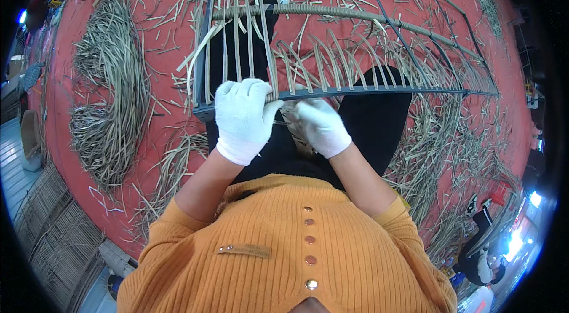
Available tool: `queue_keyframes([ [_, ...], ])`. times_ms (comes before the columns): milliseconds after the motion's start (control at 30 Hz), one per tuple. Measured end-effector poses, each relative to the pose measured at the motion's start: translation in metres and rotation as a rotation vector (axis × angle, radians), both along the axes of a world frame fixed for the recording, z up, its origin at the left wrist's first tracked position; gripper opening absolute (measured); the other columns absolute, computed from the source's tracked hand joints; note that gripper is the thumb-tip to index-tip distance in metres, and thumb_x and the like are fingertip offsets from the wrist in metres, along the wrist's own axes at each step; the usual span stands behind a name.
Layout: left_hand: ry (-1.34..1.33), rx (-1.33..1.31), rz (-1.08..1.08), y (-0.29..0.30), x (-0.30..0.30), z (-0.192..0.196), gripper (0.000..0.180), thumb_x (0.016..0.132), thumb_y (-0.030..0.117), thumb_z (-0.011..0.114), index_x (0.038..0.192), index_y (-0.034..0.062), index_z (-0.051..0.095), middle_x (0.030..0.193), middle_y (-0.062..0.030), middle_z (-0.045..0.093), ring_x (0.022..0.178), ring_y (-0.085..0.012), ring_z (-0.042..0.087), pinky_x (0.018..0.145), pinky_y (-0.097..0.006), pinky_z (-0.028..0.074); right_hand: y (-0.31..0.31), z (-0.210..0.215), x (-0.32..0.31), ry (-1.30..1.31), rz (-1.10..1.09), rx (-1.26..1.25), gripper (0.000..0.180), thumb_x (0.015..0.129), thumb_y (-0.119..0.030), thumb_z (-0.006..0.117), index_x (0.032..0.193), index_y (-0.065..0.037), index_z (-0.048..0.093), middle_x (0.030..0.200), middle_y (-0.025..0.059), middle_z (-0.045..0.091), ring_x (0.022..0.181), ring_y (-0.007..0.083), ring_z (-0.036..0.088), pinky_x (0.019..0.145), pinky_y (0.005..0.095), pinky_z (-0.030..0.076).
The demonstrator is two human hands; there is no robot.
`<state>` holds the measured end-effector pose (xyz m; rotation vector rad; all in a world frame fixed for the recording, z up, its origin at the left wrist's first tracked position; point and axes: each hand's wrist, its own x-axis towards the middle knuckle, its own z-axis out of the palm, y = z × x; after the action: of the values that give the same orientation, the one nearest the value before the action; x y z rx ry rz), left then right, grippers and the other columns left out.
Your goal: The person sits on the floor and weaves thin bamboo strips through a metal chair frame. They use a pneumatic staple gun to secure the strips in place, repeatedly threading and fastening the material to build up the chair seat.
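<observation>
Gloved L hand (244, 114) holds the dark bar (367, 91) nr its L end, bar running L to R. R hand (320, 126), just beside, is blurred, grip unclear; pale strips (271, 64) cross the bar.

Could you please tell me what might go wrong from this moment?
The left hand holds the wrapped strips at the dark bar; if its grip eases, the wrapping might loosen.
The right hand, blurred, is very close to that bar, so it might scrape against it.
A tangle of loose strips lies on the red floor beside the right leg and could catch a foot if the person stands.
</observation>
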<state>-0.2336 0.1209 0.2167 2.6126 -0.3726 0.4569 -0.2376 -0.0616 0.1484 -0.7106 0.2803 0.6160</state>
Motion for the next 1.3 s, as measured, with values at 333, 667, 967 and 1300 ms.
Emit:
queue_keyframes([
  [333, 0.009, -0.076, -0.186, 0.018, 0.007, -0.001, 0.033, 0.081, 0.014, 0.075, 0.113, 0.0096, 0.066, 0.091, -0.0038, 0.068, 0.085, -0.0248, 0.066, 0.096, -0.043, 0.045, 0.015, 0.062, -0.015, -0.94, 0.302, -1.211, 0.014, 0.087, -0.017, 0.065, 0.087, -0.007, 0.074, 0.09, 0.0157, 0.068, 0.087, 0.0356, 0.065, 0.083, 0.0457, 0.05],
  [667, 0.062, 0.112, -0.146, -0.007, 0.009, 0.011, 0.022, 0.079, 0.026, 0.078, 0.098, 0.0161, 0.072, 0.084, -0.0013, 0.063, 0.078, -0.0246, 0.061, 0.078, -0.039, 0.044, 0.008, 0.1, 0.085, -0.766, 0.126, -1.555, 0.025, 0.095, -0.026, 0.063, 0.095, -0.001, 0.068, 0.086, 0.0148, 0.069, 0.082, 0.0316, 0.069, 0.075, 0.0415, 0.053],
  [967, 0.229, 0.082, -0.226, -0.006, 0.022, 0.011, 0.017, 0.085, 0.026, 0.073, 0.093, 0.0119, 0.067, 0.082, -0.0062, 0.066, 0.074, -0.0293, 0.064, 0.077, -0.042, 0.045, 0.011, 0.037, -0.014, -0.432, -0.024, -0.669, 0.018, 0.097, -0.015, 0.058, 0.095, 0.0, 0.068, 0.095, 0.0109, 0.061, 0.09, 0.0215, 0.058, 0.082, 0.0333, 0.046],
  [1300, 0.003, -0.025, -0.276, -0.008, 0.017, 0.006, 0.015, 0.08, 0.015, 0.075, 0.094, 0.0114, 0.069, 0.082, -0.0043, 0.067, 0.075, -0.0257, 0.064, 0.079, -0.037, 0.049, -0.002, 0.109, 0.056, -0.284, -0.051, -0.654, 0.028, 0.099, -0.023, 0.055, 0.098, 0.003, 0.066, 0.092, 0.0103, 0.07, 0.085, 0.0192, 0.066, 0.078, 0.0335, 0.051],
])
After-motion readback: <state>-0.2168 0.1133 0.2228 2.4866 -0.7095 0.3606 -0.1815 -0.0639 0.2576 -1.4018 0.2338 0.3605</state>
